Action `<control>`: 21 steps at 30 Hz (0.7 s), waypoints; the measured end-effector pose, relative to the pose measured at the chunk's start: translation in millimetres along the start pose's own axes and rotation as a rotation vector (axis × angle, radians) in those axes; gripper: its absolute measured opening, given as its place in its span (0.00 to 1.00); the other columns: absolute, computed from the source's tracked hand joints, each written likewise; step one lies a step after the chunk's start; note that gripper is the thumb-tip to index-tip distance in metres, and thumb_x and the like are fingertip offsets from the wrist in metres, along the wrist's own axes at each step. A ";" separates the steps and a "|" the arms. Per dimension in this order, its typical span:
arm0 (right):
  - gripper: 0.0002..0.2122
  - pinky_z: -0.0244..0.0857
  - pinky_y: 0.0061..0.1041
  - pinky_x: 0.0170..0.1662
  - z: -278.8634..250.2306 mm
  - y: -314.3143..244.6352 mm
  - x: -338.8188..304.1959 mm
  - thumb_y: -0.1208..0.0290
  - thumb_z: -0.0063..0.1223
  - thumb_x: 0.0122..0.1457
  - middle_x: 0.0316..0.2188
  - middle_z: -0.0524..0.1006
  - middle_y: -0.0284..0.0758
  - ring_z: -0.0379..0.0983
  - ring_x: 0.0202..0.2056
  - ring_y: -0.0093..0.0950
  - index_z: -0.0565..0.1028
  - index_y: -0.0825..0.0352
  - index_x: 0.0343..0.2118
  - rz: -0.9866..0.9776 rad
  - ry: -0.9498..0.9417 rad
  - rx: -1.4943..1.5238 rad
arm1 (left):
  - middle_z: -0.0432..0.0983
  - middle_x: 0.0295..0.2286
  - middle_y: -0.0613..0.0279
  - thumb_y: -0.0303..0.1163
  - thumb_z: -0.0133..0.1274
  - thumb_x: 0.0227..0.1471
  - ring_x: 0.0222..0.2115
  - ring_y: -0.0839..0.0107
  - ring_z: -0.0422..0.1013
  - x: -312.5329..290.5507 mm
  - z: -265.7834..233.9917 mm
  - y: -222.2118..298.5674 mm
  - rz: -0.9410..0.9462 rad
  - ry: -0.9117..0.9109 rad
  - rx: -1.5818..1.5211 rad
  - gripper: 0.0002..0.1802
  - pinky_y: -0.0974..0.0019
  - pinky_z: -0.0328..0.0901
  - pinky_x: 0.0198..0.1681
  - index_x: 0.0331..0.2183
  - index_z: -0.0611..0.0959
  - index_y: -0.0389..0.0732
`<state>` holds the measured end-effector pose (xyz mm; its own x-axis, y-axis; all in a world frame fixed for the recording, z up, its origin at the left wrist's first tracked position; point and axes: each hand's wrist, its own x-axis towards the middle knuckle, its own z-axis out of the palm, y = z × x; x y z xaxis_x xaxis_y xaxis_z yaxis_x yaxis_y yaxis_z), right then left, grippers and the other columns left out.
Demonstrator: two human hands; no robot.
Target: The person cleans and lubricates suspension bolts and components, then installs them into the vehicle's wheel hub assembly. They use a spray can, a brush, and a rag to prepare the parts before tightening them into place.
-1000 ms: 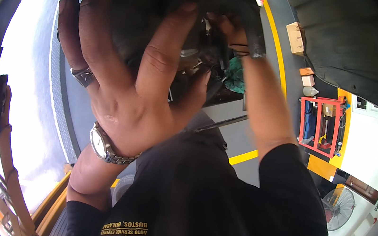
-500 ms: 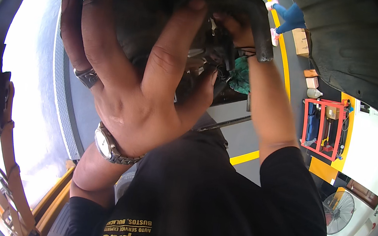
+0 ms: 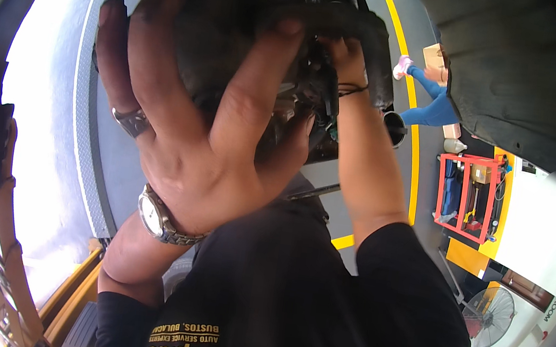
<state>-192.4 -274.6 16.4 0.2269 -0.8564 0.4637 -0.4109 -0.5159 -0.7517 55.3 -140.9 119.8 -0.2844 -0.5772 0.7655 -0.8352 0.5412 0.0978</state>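
My left hand [image 3: 187, 144], wearing a ring and a metal-banded watch [image 3: 153, 215], spreads its fingers over a large dark part [image 3: 214, 46] close overhead. My right hand [image 3: 347, 60], with a thin dark band at the wrist, reaches up into the assembly beside it. Its fingers are bent, but their tips and what they grip are hidden among dark parts. A thick black hose [image 3: 375, 32] curves past the right hand, and a round open end [image 3: 394, 128] shows beside that forearm. Just a sliver of green [image 3: 332, 131] shows left of the right forearm.
A dark panel [image 3: 515, 78] hangs at the upper right. Below it a person in blue trousers [image 3: 434, 106] walks by cardboard boxes [image 3: 435, 59]. A red rack [image 3: 466, 197] and a fan [image 3: 487, 317] stand at right. Tan straps [image 3: 13, 265] hang at lower left.
My right forearm has shifted left and now covers most of the green cloth. The round open end has come into sight. My left hand keeps its pose. The walking person has moved lower in view.
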 end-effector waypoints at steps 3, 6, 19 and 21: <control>0.09 0.69 0.28 0.34 3.7 0.0 -1.7 0.66 0.57 0.62 0.28 0.82 0.42 0.78 0.28 0.30 0.81 0.68 0.36 -0.342 -0.054 -0.218 | 0.55 0.62 0.31 0.42 0.66 0.46 0.64 0.35 0.49 0.4 0.3 1.1 0.016 0.012 0.004 0.38 0.35 0.48 0.64 0.59 0.76 0.43; 0.10 0.69 0.27 0.35 2.4 1.2 3.2 0.65 0.56 0.63 0.28 0.82 0.42 0.77 0.28 0.25 0.81 0.67 0.36 -0.265 -0.026 -0.003 | 0.54 0.61 0.31 0.42 0.66 0.46 0.64 0.35 0.50 -1.2 3.9 3.2 0.006 0.056 -0.008 0.38 0.36 0.48 0.64 0.59 0.76 0.43; 0.11 0.68 0.25 0.33 14.9 12.4 -1.8 0.63 0.57 0.63 0.24 0.81 0.34 0.75 0.26 0.21 0.82 0.67 0.35 0.095 0.130 0.174 | 0.54 0.62 0.30 0.42 0.67 0.42 0.63 0.33 0.50 10.7 -5.5 16.7 -0.066 -0.069 0.063 0.39 0.36 0.51 0.63 0.59 0.77 0.49; 0.10 0.68 0.25 0.33 16.4 17.8 0.4 0.64 0.57 0.63 0.24 0.81 0.35 0.75 0.26 0.20 0.82 0.67 0.34 0.028 0.200 0.132 | 0.54 0.62 0.30 0.42 0.67 0.43 0.64 0.33 0.50 9.2 -1.9 11.6 -0.029 0.027 0.009 0.39 0.35 0.50 0.63 0.58 0.77 0.49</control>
<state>-185.1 -284.4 -4.5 0.0325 -0.8563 0.5155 -0.2928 -0.5013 -0.8142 43.8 -138.8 129.2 -0.2476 -0.5754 0.7795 -0.8470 0.5192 0.1143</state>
